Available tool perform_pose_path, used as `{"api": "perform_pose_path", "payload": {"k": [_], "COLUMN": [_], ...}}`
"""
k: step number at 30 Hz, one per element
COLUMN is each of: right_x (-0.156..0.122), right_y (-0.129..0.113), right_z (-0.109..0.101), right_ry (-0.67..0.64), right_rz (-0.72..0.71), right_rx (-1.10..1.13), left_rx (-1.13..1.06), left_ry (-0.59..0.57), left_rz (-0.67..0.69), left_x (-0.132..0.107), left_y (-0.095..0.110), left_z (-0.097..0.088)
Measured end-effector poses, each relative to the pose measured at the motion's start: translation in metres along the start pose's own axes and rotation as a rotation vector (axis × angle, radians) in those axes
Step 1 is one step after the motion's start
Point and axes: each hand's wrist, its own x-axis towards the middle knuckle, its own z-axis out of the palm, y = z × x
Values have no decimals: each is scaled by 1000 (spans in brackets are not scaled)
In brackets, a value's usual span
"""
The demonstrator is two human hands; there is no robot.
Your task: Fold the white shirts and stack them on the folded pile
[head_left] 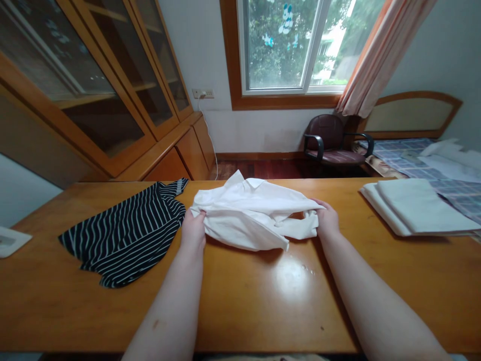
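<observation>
A white collared shirt (pixel 248 210) is stretched sideways between my two hands over the middle of the wooden table (pixel 240 301). My left hand (pixel 194 225) pinches its left end, thumb on top. At the opposite end, my right hand (pixel 327 218) is closed on the cloth near what looks like a sleeve. The shirt's lower edge hangs loose and seems slightly raised, with a shadow below it. Left of my left hand, a black-and-white striped shirt (pixel 131 233) lies spread on the table, one part folded over.
Folded white cloths or bags (pixel 417 205) lie at the table's right end. A white flat object (pixel 13 241) sits at the left edge. Beyond the table stand a glass-door cabinet (pixel 169 145), an office chair (pixel 332 140) and a bed (pixel 409 155).
</observation>
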Motion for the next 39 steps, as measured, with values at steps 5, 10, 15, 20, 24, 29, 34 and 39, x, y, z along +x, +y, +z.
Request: {"api": "perform_pose_path", "payload": {"k": [5, 10, 15, 20, 24, 29, 34, 39], "right_x": [0, -13, -43, -54, -48, -34, -15, 5], "right_y": [5, 3, -9, -7, -1, 4, 8, 12], "right_z": [7, 7, 10, 25, 29, 25, 14, 1], "right_ry": [-65, 8, -581, -940, -871, -582, -245, 132], "right_rz": [-65, -459, -825, -835, -739, -548, -451, -372], "right_rx": [-148, -342, -545, -670, -693, -590, -486, -356], "left_rx": [163, 484, 782, 811, 725, 407, 195, 40], "left_ry": [101, -300, -1008, -1005, -985, -747, -511, -227], "left_rz": [71, 581, 616, 631, 622, 542, 422, 355], "left_x": [-20, -56, -73, -69, -65, -61, -55, -45], "left_y": [7, 31, 39, 34, 39, 40, 36, 36], "left_z": [7, 12, 22, 26, 23, 15, 9, 6]}}
